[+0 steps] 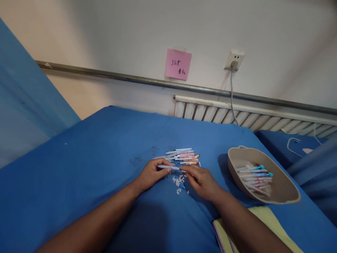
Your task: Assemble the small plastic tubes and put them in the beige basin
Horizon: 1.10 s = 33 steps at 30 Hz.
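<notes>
A pale blue pen (pixel 168 168) lies level between my two hands, above the blue sheet. My left hand (pixel 153 173) pinches its barrel between thumb and fingers. The fingertips of my right hand (pixel 202 181) close on its right end; whether they hold a small part there is hidden. Just beyond my hands lies a loose pile of pens and pen parts (pixel 184 154), some pinkish, some orange and white. Below the pen, small white bits (pixel 179 181) are scattered on the sheet, with a small blue piece (pixel 182 185) among them.
To the right stands a beige plastic basin (pixel 284 189) with several pens (pixel 256 177) in it. A yellow paper pad (pixel 271 225) lies under my right forearm. Behind the blue-covered bed (pixel 105 140) run a metal rail (pixel 126 78) and a radiator (pixel 210 111). Blue curtains (pixel 26 95) hang at the sides.
</notes>
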Each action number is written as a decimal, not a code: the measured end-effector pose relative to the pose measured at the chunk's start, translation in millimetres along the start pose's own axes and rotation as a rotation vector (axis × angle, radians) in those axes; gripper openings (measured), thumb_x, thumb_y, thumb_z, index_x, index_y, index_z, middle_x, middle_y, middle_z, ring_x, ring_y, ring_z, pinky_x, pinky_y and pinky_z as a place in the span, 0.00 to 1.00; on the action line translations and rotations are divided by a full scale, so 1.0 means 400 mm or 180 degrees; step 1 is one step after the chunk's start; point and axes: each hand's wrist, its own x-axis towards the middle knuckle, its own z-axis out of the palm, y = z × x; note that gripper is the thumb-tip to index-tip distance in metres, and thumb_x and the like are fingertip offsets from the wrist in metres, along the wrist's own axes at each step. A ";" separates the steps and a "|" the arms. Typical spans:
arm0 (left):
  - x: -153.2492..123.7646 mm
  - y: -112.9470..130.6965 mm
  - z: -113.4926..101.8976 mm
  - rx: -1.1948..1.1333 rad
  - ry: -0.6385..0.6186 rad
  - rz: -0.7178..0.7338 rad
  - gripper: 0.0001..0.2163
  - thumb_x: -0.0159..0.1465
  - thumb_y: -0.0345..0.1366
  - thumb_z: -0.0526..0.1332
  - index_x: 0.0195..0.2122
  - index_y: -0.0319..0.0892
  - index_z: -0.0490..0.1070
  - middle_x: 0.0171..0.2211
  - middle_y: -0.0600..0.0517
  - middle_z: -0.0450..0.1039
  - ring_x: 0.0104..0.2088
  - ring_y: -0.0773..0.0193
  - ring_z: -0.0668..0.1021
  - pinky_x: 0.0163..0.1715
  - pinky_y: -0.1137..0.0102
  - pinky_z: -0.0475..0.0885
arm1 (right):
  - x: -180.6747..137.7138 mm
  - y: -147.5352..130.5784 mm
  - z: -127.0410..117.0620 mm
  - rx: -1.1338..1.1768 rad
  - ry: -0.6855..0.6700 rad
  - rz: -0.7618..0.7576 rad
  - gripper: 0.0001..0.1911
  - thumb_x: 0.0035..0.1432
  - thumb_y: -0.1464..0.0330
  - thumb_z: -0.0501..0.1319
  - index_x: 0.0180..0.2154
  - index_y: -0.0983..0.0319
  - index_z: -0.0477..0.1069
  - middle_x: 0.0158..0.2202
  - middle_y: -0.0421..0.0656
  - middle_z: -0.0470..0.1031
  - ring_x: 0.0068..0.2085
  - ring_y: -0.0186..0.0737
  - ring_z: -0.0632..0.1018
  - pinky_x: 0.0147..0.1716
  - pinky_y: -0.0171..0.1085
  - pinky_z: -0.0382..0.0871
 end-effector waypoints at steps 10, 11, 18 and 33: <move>0.006 -0.010 -0.015 0.0032 0.0059 -0.0020 0.11 0.54 0.42 0.63 0.31 0.38 0.71 0.23 0.55 0.70 0.23 0.70 0.70 0.26 0.75 0.64 | -0.002 0.008 -0.004 0.0078 0.0035 0.0047 0.18 0.59 0.76 0.52 0.49 0.58 0.67 0.38 0.43 0.74 0.39 0.37 0.75 0.39 0.36 0.68; 0.007 -0.013 -0.019 0.0038 0.0103 -0.0018 0.11 0.54 0.42 0.63 0.31 0.39 0.71 0.23 0.55 0.70 0.23 0.70 0.70 0.26 0.75 0.64 | -0.001 0.008 -0.006 0.0102 0.0064 0.0074 0.17 0.59 0.76 0.52 0.49 0.58 0.67 0.39 0.43 0.74 0.39 0.37 0.75 0.40 0.36 0.68; 0.013 -0.018 -0.026 -0.0022 0.0305 -0.0070 0.13 0.54 0.43 0.63 0.33 0.38 0.70 0.24 0.54 0.71 0.23 0.69 0.70 0.26 0.74 0.66 | 0.003 0.017 -0.002 0.0304 0.0226 0.0294 0.14 0.60 0.73 0.53 0.46 0.58 0.69 0.40 0.42 0.76 0.40 0.37 0.76 0.40 0.36 0.68; -0.028 0.018 -0.031 0.2181 -0.0659 0.0977 0.08 0.60 0.38 0.59 0.38 0.44 0.75 0.36 0.50 0.76 0.38 0.60 0.74 0.42 0.68 0.66 | 0.003 0.034 0.003 0.0307 0.0292 0.0535 0.12 0.59 0.71 0.53 0.44 0.59 0.71 0.39 0.42 0.77 0.39 0.38 0.76 0.39 0.36 0.68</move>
